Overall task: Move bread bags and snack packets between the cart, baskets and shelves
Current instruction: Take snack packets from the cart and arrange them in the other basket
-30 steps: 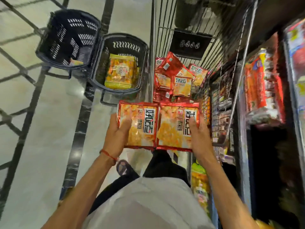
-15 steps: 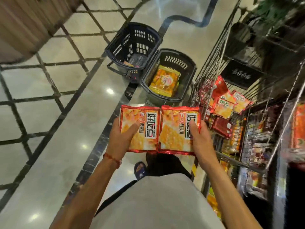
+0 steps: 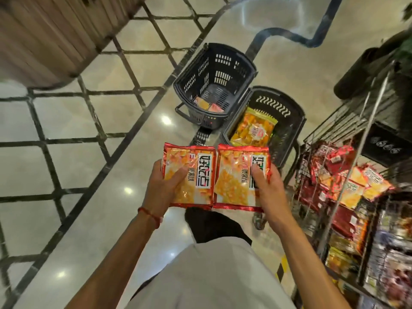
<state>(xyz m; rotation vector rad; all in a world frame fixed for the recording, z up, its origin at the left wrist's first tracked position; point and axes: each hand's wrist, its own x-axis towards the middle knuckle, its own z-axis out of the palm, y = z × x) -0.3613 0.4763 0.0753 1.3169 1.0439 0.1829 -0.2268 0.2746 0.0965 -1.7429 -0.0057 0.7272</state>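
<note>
Both packets now ride clear of the cart (image 3: 357, 152), short of the near basket (image 3: 292, 130) with its one yellow bag (image 3: 254, 128); left hand (image 3: 163, 188) grips left packet (image 3: 196, 172), right hand (image 3: 270, 192) grips right packet (image 3: 234, 181); cart stays heaped, so much remains.

Bright, even indoor light on a glossy floor, seen through a wide-angle bend.
Overhead lamps showed as small white glare spots on the polished floor (image 3: 100, 121). A soft sheen lay on the foil of the left snack packet (image 3: 191, 175) and the right snack packet (image 3: 240, 177), the sharpest things in view. The cart (image 3: 363, 134) and the shelves (image 3: 390, 253) at the right edge were smeared by motion blur. The floor lines curved toward the borders, and the wooden wall (image 3: 44, 30) at upper left was streaked and soft.
</note>
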